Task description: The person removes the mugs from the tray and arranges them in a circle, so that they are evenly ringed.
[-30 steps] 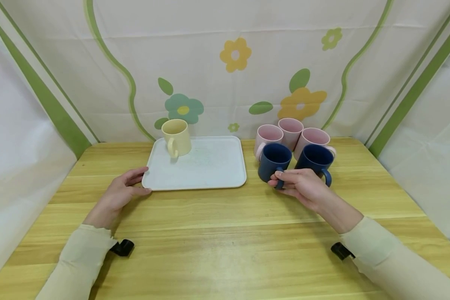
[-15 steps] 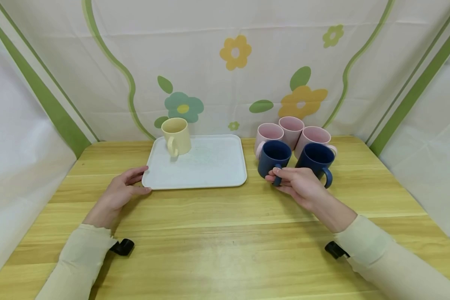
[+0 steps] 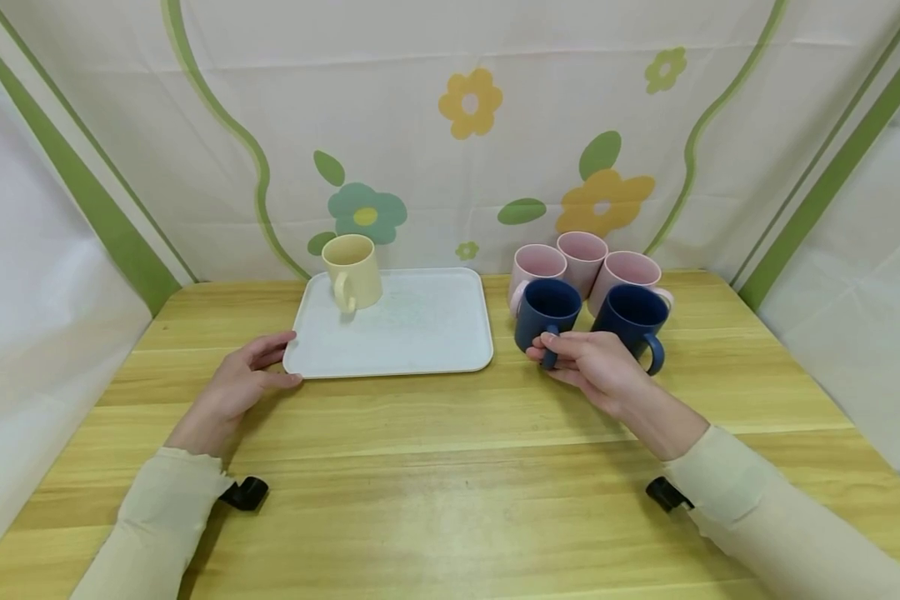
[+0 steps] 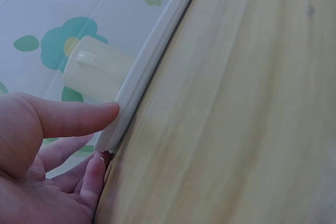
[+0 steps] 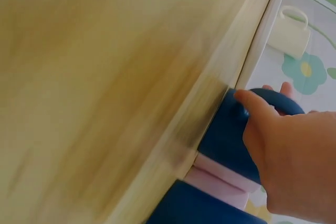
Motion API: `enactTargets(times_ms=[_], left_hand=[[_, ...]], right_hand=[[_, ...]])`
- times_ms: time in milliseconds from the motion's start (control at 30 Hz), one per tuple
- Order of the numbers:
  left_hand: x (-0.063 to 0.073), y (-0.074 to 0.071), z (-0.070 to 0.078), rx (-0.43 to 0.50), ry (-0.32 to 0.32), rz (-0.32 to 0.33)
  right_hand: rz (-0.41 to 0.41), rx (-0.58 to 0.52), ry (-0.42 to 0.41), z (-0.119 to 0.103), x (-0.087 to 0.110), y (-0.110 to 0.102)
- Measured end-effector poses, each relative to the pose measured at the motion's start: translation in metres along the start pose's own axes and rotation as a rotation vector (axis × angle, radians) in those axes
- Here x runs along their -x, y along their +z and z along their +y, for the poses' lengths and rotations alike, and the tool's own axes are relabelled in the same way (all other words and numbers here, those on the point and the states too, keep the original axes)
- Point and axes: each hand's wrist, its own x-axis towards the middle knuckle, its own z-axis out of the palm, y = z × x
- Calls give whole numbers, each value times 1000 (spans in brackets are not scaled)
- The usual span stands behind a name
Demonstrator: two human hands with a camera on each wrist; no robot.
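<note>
My right hand (image 3: 596, 367) pinches the handle of a dark blue mug (image 3: 543, 304) between thumb and fingers. That mug is upright, its base close to the tabletop, in front of a pink mug (image 3: 532, 262). A second blue mug (image 3: 630, 308) stands just right of it, partly behind my hand. On the left, my left hand (image 3: 243, 379) holds the near left corner of a white tray (image 3: 420, 342). In the left wrist view the thumb lies against the tray rim (image 4: 142, 82) and the fingers bend in at the corner. A pale yellow mug (image 3: 354, 275) stands at the tray's back left.
Two more pink mugs, one at the back (image 3: 583, 254) and one on the right (image 3: 626, 271), stand behind the blue ones. The wooden table (image 3: 420, 492) ends at a flowered cloth backdrop (image 3: 420, 167), with white cloth sides left and right.
My right hand and the blue mug it holds have shifted slightly left and up in the head view. The left hand and the tray have stayed in place.
</note>
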Motion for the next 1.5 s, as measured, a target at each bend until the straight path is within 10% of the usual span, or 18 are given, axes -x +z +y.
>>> enactTargets(times_ms=[667, 1500], left_hand=[[0, -1, -1, -5, 3, 18], [0, 2, 2, -14, 7, 18]], right_hand=[[9, 42, -304, -21, 23, -20], [-179, 114, -321, -56, -37, 67]])
